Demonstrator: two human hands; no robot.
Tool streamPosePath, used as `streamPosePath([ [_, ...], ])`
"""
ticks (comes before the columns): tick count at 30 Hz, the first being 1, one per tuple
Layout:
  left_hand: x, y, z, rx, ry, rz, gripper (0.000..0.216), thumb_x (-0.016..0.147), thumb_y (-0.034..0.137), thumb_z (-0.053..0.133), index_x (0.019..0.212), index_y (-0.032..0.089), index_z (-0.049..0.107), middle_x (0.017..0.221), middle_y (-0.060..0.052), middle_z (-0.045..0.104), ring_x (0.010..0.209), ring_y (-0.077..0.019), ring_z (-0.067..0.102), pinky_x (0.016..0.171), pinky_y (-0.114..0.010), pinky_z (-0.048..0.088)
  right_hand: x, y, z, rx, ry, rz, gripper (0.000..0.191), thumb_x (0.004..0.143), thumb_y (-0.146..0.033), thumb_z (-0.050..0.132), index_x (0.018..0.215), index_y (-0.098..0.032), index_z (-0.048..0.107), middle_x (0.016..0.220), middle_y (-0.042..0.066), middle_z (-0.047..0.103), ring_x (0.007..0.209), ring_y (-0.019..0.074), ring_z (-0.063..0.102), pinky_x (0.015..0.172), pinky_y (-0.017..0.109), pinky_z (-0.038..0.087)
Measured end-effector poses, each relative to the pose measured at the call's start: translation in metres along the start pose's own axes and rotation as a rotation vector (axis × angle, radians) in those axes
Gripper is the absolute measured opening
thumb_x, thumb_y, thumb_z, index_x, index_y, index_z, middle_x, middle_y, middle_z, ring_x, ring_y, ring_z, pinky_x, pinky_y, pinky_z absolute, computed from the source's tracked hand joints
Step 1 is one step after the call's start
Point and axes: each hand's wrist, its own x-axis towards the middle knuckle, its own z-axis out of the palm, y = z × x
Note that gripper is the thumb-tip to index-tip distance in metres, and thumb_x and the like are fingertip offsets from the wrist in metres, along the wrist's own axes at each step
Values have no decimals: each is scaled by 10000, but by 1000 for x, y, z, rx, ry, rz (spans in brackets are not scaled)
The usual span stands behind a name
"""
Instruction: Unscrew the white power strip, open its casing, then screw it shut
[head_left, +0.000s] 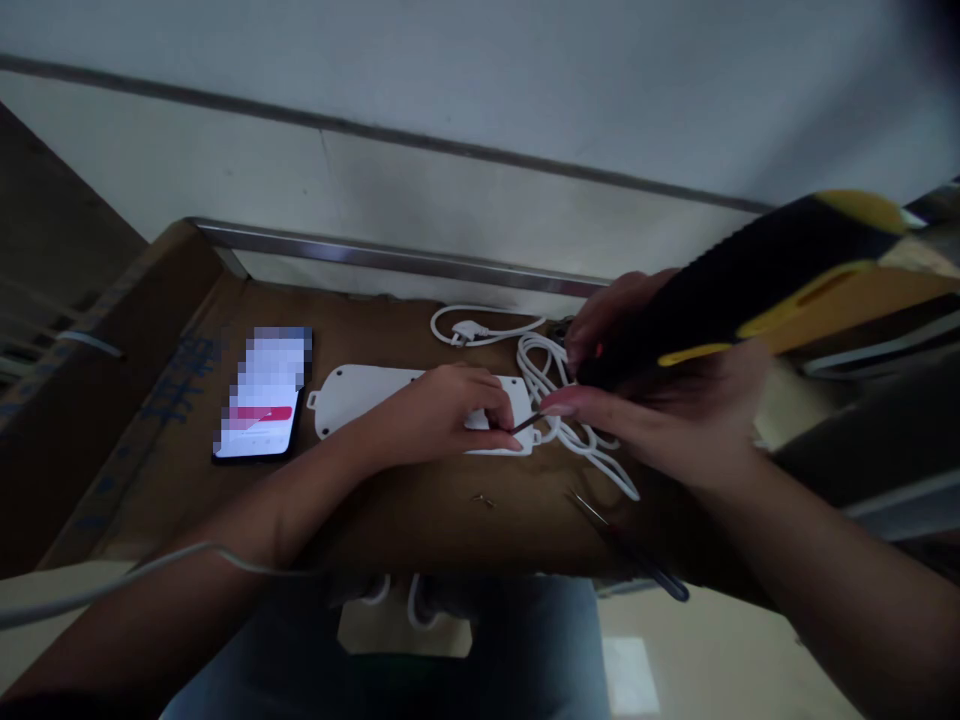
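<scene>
A white power strip (367, 390) lies bottom side up, with dark screw holes near its edges. Across its right half rests my left hand (450, 410), thumb and fingers pinched together by the right end; what is between them is too small to make out. My right hand (667, 410) grips a black and yellow electric screwdriver (735, 280), tilted down to the left. Its thin bit (529, 423) reaches the left fingertips at the strip's lower right corner. Several small screws (484, 500) lie in front of the strip. To their right are tweezers (630, 545) with a dark handle.
Coiled white cord (555, 390) with a plug (469, 331) lies behind and right of the strip. A lit phone (262, 400) lies at left. The brown cardboard surface (420, 520) has a raised left side and ends at a metal rail (390, 260) by the wall.
</scene>
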Motion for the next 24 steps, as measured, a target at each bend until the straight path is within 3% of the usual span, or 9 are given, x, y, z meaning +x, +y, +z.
streamPosePath([
  [7, -1, 3, -2, 73, 12, 15, 205, 918, 319, 752, 818, 141, 735, 825, -32, 728, 806, -145, 665, 815, -268, 479, -1, 1, 3, 83, 68, -50, 385, 591, -144, 958, 871, -171, 695, 793, -4, 655, 735, 108, 626, 633, 233, 545],
  [13, -2, 5, -6, -217, -47, 56, 208, 986, 307, 661, 1070, 156, 776, 1107, -95, 793, 1032, -174, 732, 955, -276, 526, 0, -9, 2, 129, -36, 11, 364, 655, -32, 866, 949, -186, 717, 864, 21, 718, 775, 134, 700, 679, 233, 611],
  [16, -3, 7, -5, -288, -27, 22, 169, 966, 302, 696, 1004, 171, 796, 999, -62, 817, 954, -154, 746, 928, -256, 532, 0, -9, 1, 146, -115, -20, 417, 720, -9, 774, 1082, -208, 712, 935, 24, 742, 828, 150, 722, 709, 258, 641],
  [19, -2, 9, -2, -297, 12, -45, 158, 916, 325, 759, 939, 174, 800, 931, -40, 816, 868, -139, 747, 817, -225, 533, -1, -6, 0, 171, -162, -116, 406, 720, -54, 787, 1078, -224, 701, 1012, 39, 736, 881, 175, 722, 719, 296, 648],
  [24, -2, 9, 8, -186, 149, -41, 249, 843, 371, 826, 769, 155, 725, 782, -5, 757, 729, -112, 683, 701, -212, 482, -2, -3, -4, 130, -76, -73, 472, 606, -125, 940, 987, -256, 694, 900, -15, 695, 763, 134, 675, 656, 271, 597],
])
